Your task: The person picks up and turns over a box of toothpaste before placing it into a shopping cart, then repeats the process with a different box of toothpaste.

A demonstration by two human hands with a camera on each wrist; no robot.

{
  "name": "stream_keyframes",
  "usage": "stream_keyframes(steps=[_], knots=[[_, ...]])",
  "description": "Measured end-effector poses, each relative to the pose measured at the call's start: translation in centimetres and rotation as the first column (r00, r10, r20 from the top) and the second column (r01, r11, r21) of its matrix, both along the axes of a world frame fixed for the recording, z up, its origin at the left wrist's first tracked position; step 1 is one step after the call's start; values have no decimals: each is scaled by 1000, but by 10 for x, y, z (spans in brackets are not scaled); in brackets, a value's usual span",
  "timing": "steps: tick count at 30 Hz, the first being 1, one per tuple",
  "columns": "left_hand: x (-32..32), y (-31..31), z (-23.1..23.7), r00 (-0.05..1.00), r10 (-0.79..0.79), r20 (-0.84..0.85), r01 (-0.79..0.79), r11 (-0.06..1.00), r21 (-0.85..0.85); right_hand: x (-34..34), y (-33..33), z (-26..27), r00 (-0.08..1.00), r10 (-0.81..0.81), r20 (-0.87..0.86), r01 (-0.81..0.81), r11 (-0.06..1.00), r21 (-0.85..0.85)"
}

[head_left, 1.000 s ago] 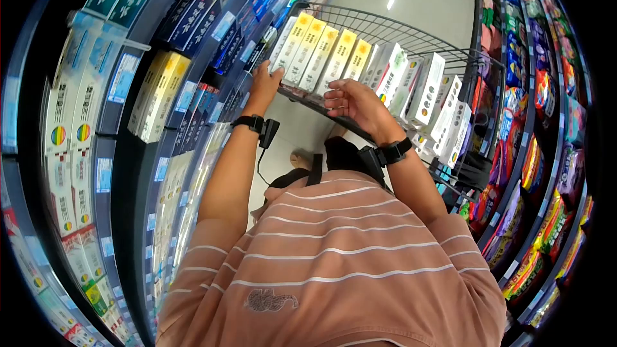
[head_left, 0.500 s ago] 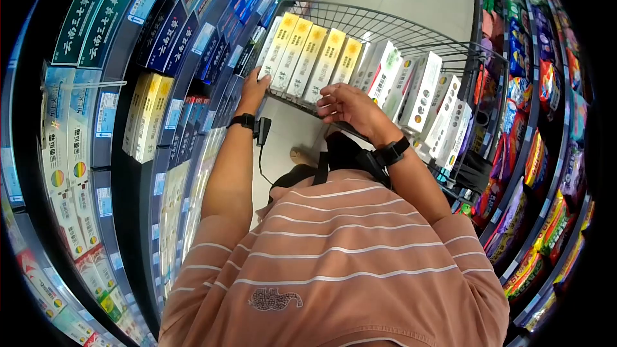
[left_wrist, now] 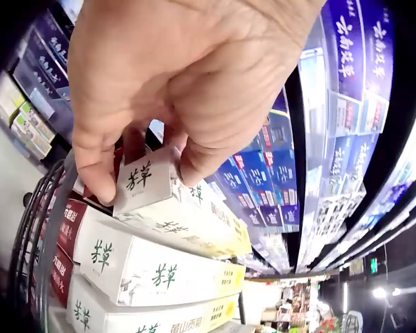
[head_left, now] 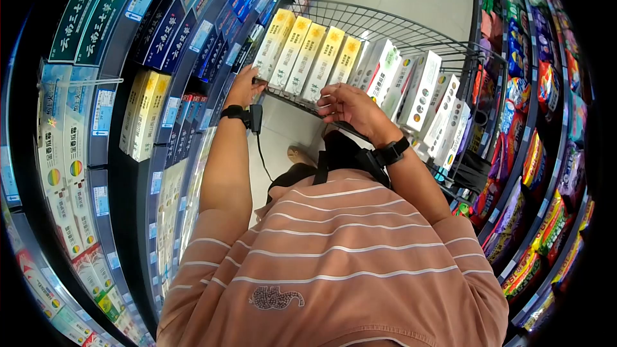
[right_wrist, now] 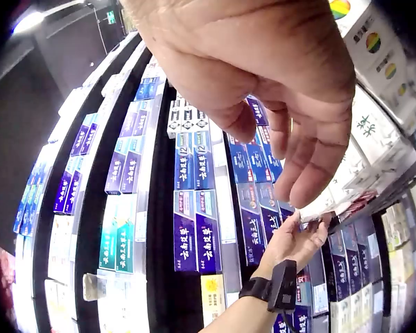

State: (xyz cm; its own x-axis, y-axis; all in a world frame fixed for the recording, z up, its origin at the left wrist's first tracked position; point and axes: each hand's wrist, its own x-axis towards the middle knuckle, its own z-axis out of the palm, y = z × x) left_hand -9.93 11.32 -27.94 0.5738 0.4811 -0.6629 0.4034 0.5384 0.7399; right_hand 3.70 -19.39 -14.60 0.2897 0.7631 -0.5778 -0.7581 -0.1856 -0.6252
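Observation:
At the left end of a row of white-and-yellow toothpaste boxes (head_left: 308, 58) in the cart, my left hand (head_left: 242, 87) pinches the endmost toothpaste box (head_left: 272, 44) at its near end. In the left wrist view, the thumb and fingers of that hand (left_wrist: 187, 76) grip the white end of this toothpaste box (left_wrist: 144, 182), which lies slightly askew against the neighbouring box (left_wrist: 159, 267). My right hand (head_left: 355, 108) hovers by the near side of the row, fingers loosely bent. Nothing shows between those fingers in the right wrist view of the hand (right_wrist: 263, 83).
The black wire cart (head_left: 385, 16) also carries white boxes with rainbow discs (head_left: 422, 90) on the right. Shelves of toothpaste cartons (head_left: 173, 32) line the left side, close to my left arm. Colourful bagged goods (head_left: 536, 160) fill shelves on the right.
The endmost toothpaste box has turned, from showing a plain white side to showing its yellow-ended printed face. My left hand has shifted left with it; the right hand has hardly moved.

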Motion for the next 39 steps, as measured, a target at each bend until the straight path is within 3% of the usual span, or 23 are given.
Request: stream_keyframes(steps=[6,9,12,16,21,25,32,39], knots=[[-10,10,-3,978,148,150,-119,975,-186,-3,-1,0,1000,-2,7,2,1000,-14],[-15,11,6,971,186,152,-158,972,-176,-5,2,0,1000,15,13,-15,1000,-17],[-19,10,20,971,199,136,-205,978,33,-6,6,1,999,28,24,-28,999,-26],[-47,-3,57,933,276,232,-279,960,-18,-8,13,2,999,24,46,-25,1000,14],[-101,-23,96,923,204,326,-212,977,-11,-11,37,19,986,-27,166,22,999,32],[-149,-42,121,918,147,369,-138,989,-51,-12,61,40,947,-74,312,27,988,149],[-213,-65,147,900,205,385,-168,978,-127,-42,103,67,885,117,450,-254,933,255],[-270,-67,156,861,281,423,-263,959,-102,-80,124,60,890,213,404,-324,918,228]])
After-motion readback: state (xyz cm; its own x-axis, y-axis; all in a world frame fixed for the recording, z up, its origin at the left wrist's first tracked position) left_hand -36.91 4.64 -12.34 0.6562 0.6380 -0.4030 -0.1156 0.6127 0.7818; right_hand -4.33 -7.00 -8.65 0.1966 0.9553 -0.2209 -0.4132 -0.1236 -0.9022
